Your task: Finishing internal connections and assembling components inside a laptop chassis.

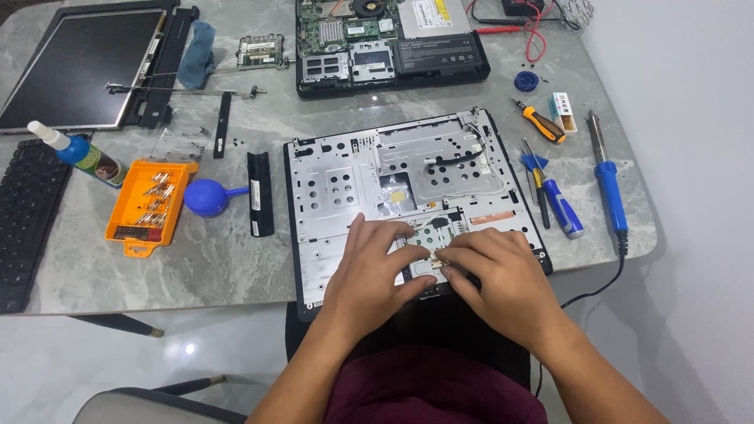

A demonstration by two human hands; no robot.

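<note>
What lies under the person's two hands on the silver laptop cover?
Both the left hand and right hand rest on the silver laptop cover, fingertips on its touchpad board. Anything directly beneath the palms is hidden.

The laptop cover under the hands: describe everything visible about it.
The cover lies flat, inner side up, at the table's near edge, its near edge overhanging. A dark plastic frame holds a silvery perforated metal sheet, with a cable looped at upper right and a copper strip right of centre. The left hand and right hand press on a small board at its near middle.
</note>
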